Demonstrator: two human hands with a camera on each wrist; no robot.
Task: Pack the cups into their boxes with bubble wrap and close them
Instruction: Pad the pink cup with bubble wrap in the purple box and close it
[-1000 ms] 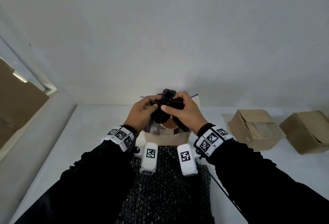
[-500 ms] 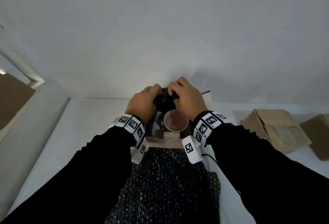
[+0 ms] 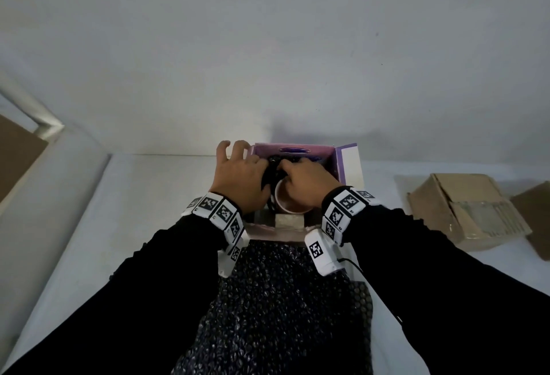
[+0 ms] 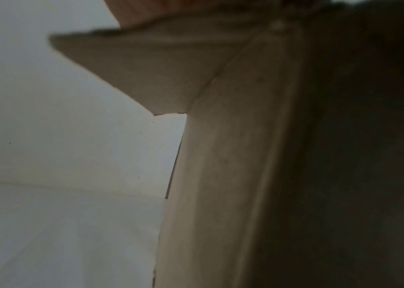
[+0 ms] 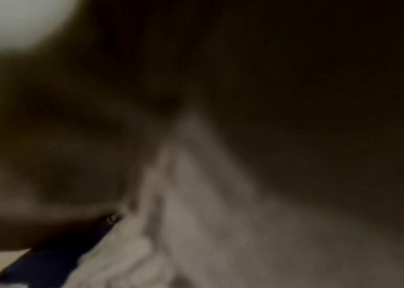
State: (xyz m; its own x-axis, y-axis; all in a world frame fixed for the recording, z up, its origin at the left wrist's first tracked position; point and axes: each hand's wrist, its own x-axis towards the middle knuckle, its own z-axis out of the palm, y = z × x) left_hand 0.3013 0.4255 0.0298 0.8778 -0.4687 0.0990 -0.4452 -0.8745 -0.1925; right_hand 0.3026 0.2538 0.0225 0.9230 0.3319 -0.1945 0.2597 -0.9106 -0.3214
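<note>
Purple box (image 3: 345, 163) open on surface (image 3: 143, 196) | cup (image 3: 290, 205) inside | right hand (image 3: 306, 184) fingers apparently pinching black bubble wrap (image 3: 272, 173) | left hand (image 3: 241, 178) fingers spread on wrap

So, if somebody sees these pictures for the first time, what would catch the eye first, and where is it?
First, the two hands meeting at the centre over the open purple box: the left hand and right hand push a dark wad of bubble wrap down beside a pink cup. Next, the black bubble wrap sheet spread near the person, and two brown cardboard boxes at the right.
</note>
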